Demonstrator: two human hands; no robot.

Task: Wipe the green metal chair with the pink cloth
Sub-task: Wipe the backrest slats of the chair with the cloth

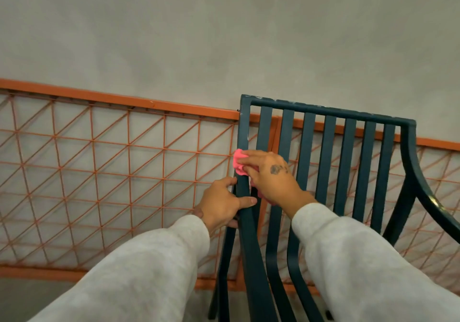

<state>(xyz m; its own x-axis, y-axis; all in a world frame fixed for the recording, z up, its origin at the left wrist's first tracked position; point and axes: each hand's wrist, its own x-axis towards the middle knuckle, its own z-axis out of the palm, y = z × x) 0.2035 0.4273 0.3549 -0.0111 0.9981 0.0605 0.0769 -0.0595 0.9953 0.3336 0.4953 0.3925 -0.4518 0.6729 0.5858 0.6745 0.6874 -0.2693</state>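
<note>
Your right fingers [255, 156] curve over the bunched pink cloth [239, 162] and hold it against the left upright of the green metal chair [328, 113], roughly midway up the backrest, so the fabric bears directly on the metal. The right hand [271, 179] covers most of the cloth; folds show at the fingertips and below the palm. The left hand [221, 203] wraps its fingers and thumb round the same upright just below the cloth, a grip that likely steadies the frame against wiping pressure. An orange mesh fence [99, 162] and a grey wall [224, 35] stand behind the chair.
</note>
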